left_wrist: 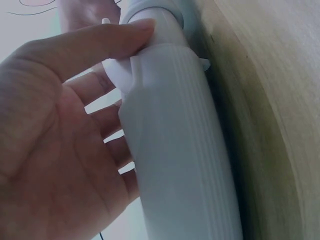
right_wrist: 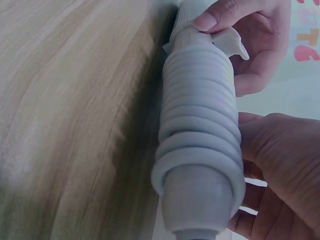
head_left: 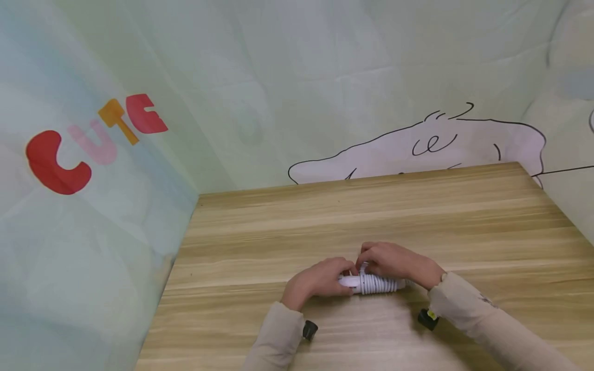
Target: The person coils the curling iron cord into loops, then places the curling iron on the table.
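A white tube-shaped appliance [left_wrist: 175,125] with a ridged handle lies along the table. White cord [right_wrist: 200,120] is wound round its narrower part in several tight coils. My left hand [head_left: 320,278] grips the appliance beside the coils, its thumb [left_wrist: 125,37] pressed on the neck and fingers behind. A curved white tab [right_wrist: 232,42] sticks out near that thumb. From behind the coils, my right hand [head_left: 390,260] reaches in with bent fingers and pinches at the cord; its fingertips are partly hidden. The tapered end [right_wrist: 197,200] protrudes past the last coil.
The wood-grain tabletop [head_left: 260,232] stretches around both hands. Behind it hangs a pale printed cloth [head_left: 297,93] with a line drawing, and the left side cloth bears coloured letters [head_left: 58,162]. Small black wrist devices [head_left: 428,319] hang below the sleeves.
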`<act>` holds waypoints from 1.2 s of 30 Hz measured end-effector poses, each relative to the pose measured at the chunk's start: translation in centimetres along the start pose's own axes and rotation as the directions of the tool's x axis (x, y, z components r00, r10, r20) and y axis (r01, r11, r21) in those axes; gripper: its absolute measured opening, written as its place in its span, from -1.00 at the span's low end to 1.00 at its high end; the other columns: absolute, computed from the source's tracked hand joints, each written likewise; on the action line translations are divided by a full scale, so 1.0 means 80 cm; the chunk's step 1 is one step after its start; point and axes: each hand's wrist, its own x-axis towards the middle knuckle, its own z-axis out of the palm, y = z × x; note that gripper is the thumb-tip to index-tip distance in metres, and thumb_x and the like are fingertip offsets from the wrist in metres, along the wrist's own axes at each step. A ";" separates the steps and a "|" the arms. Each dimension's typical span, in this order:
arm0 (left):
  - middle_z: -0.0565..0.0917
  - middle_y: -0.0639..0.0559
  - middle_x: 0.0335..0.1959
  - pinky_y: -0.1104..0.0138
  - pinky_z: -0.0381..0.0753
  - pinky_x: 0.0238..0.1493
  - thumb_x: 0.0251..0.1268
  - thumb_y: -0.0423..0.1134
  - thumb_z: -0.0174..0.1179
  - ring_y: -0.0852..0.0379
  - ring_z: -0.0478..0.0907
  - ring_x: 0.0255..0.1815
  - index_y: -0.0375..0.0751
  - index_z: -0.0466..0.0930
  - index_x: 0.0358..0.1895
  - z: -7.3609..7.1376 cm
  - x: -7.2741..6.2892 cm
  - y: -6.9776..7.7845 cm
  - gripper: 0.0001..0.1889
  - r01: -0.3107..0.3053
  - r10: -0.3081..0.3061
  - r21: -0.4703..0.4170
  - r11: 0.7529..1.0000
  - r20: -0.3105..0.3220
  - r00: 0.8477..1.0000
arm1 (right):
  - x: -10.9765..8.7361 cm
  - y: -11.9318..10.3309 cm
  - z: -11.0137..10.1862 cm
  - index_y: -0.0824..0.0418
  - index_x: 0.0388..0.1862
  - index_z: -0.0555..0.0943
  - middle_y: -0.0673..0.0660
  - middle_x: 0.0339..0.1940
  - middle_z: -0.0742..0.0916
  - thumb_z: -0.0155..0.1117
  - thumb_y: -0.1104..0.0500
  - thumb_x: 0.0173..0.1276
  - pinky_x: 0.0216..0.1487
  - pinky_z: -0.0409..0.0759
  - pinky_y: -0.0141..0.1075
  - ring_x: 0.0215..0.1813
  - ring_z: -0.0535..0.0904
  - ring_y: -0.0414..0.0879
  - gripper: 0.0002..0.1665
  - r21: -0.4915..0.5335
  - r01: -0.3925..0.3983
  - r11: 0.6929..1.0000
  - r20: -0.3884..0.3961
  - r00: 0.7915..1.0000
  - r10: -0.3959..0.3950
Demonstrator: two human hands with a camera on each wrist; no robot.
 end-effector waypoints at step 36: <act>0.54 0.18 -0.31 0.46 0.38 -0.20 0.22 -0.15 0.29 0.29 0.42 -0.28 -0.07 0.55 -0.19 -0.008 0.008 0.002 -0.82 -0.009 0.011 -0.043 0.999 0.060 0.998 | -0.027 -0.039 0.025 0.04 -0.02 0.54 0.16 -0.06 0.62 0.35 -0.12 0.13 -0.42 0.52 -0.25 -0.35 0.58 -0.08 -0.52 -0.197 -0.075 0.977 -0.136 0.990 0.048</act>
